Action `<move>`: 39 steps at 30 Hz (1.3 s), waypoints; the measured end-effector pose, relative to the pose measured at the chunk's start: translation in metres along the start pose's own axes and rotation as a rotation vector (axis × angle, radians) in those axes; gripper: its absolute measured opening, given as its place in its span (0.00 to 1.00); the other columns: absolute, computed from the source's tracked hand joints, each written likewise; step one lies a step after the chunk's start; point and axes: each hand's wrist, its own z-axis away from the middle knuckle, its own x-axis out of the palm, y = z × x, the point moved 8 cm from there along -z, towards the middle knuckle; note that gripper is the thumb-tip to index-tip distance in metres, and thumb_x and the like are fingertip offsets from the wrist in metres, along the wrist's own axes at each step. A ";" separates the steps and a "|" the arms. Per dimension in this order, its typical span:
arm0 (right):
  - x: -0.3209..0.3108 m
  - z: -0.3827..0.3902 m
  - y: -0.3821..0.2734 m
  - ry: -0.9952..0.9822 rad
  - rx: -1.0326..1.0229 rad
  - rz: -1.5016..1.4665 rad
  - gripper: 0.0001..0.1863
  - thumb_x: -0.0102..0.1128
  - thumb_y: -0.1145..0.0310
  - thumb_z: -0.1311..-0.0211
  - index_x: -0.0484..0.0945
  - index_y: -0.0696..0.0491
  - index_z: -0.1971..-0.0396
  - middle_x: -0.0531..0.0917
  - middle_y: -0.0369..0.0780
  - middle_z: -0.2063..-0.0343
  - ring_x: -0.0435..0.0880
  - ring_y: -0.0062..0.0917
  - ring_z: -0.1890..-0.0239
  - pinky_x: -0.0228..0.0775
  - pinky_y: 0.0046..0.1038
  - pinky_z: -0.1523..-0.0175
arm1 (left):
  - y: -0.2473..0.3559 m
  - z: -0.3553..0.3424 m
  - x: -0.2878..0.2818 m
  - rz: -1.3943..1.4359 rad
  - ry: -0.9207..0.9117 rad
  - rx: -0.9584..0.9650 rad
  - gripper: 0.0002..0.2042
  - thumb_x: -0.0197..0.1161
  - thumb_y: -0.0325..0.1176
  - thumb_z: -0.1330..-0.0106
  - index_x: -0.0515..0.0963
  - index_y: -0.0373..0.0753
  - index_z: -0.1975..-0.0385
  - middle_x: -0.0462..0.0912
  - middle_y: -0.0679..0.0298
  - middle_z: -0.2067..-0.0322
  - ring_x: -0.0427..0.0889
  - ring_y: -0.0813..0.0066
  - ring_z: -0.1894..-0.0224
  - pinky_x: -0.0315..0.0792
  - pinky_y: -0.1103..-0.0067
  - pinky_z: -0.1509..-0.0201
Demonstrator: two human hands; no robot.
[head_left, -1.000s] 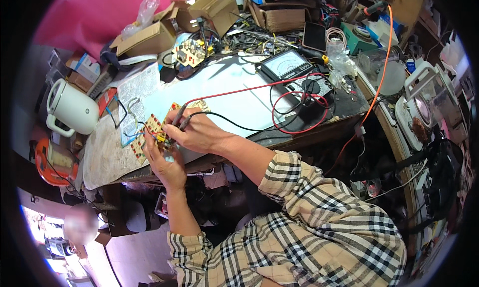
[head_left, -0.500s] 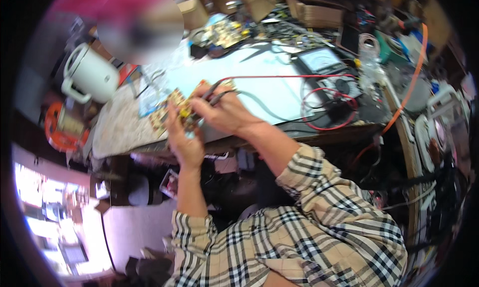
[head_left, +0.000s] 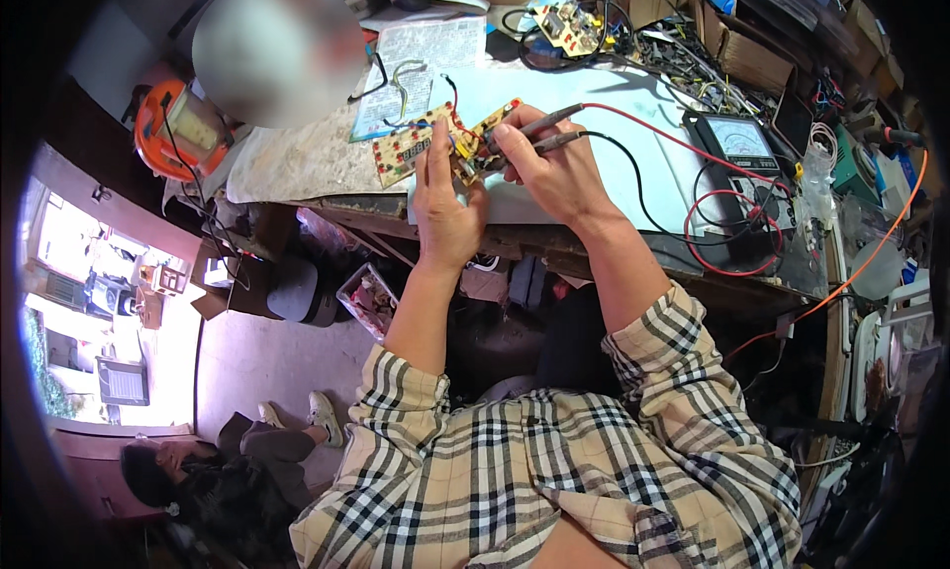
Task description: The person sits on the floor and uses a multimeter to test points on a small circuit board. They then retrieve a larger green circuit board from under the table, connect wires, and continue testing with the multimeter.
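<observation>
My left hand [head_left: 450,218] grips the near edge of a tan circuit board [head_left: 391,160] with red parts and a small dark digit display. Its fingers lie up along the board; the thumb is partly hidden. Yellow and dark components stand between my two hands, beside a second board section [head_left: 507,107]. In my right hand [head_left: 566,181] are two test probes held together, a red-lead probe [head_left: 554,120] and a black-lead probe [head_left: 556,142]. Their tips point down at the components, but my fingers hide any contact. Both leads run right to an analog multimeter [head_left: 734,142].
White paper [head_left: 614,188] covers the bench under the boards. A printed sheet [head_left: 426,49] lies behind. Another circuit board [head_left: 569,27] and piled parts sit at the back. An orange cord [head_left: 871,257] hangs at right. A person [head_left: 228,480] sits at lower left.
The whole view has shifted, so hands, boards and multimeter appear further right and the picture is sharper. The seated person has come into view. Both hands keep their holds.
</observation>
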 end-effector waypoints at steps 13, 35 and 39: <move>0.002 0.001 -0.004 -0.025 0.012 0.065 0.14 0.54 0.62 0.36 0.79 0.59 0.68 0.82 0.48 0.77 0.82 0.37 0.74 0.72 0.33 0.67 | 0.006 -0.001 -0.004 -0.021 0.027 0.051 0.41 0.61 0.14 0.49 0.56 0.38 0.30 0.71 0.55 0.49 0.76 0.60 0.46 0.75 0.72 0.44; 0.003 0.000 -0.003 -0.028 0.020 0.038 0.16 0.52 0.63 0.36 0.80 0.62 0.68 0.82 0.48 0.76 0.82 0.36 0.73 0.72 0.34 0.64 | 0.002 -0.001 -0.003 -0.008 0.077 0.039 0.42 0.65 0.18 0.50 0.58 0.40 0.31 0.74 0.52 0.52 0.77 0.55 0.50 0.73 0.69 0.46; 0.000 -0.001 -0.003 0.002 0.021 0.022 0.15 0.53 0.63 0.36 0.80 0.61 0.68 0.82 0.47 0.78 0.81 0.32 0.76 0.71 0.33 0.67 | -0.003 0.000 0.000 0.048 0.017 -0.026 0.41 0.63 0.17 0.45 0.54 0.39 0.29 0.68 0.51 0.45 0.73 0.59 0.42 0.72 0.69 0.40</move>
